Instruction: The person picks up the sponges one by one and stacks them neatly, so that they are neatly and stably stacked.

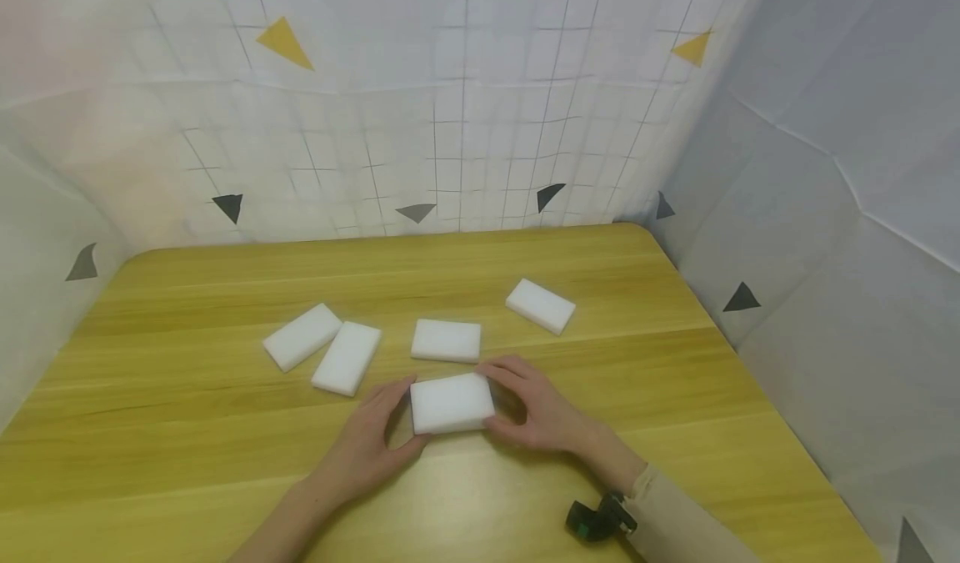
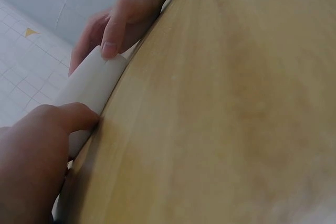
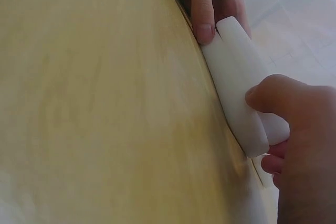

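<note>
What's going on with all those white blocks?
A person's left hand and right hand are holding opposite ends of what looks like two stacked white blocks. Four more lie farther back on the wooden table, and neither hand is touching those.

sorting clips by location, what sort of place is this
Likely a screened-off filming corner: patterned sheeting hangs behind and beside a wooden table, and a black wrist-worn device shows.
</note>
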Tool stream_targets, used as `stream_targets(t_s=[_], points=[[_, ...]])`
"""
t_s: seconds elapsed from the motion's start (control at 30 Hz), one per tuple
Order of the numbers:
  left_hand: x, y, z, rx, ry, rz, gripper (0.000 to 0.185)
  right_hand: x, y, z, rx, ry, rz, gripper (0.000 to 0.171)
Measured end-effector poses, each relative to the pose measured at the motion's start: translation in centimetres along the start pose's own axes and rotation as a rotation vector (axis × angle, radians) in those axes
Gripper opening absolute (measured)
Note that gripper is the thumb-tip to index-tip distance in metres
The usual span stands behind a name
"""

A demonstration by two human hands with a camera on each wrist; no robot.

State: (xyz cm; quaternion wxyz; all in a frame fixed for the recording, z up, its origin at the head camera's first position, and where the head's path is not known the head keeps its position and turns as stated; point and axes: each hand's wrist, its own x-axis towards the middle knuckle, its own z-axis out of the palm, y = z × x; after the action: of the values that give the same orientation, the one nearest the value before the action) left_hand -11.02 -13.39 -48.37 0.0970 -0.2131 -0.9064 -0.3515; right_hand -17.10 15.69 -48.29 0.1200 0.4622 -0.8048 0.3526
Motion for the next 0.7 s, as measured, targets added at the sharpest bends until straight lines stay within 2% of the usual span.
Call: stream_targets(t_s=[0.43, 0.7], points=[[0.03, 0.18, -0.21, -0.003, -0.023, -0.028, 0.078, -0.03, 0.0, 0.03, 0.019, 0.002, 0.008, 0.066], [0.03, 0.2, -0.2, 0.005, -0.031, -0.035, 0.079, -0.02, 0.08, 0.08, 0.03, 0.025, -0.019, 0.066]])
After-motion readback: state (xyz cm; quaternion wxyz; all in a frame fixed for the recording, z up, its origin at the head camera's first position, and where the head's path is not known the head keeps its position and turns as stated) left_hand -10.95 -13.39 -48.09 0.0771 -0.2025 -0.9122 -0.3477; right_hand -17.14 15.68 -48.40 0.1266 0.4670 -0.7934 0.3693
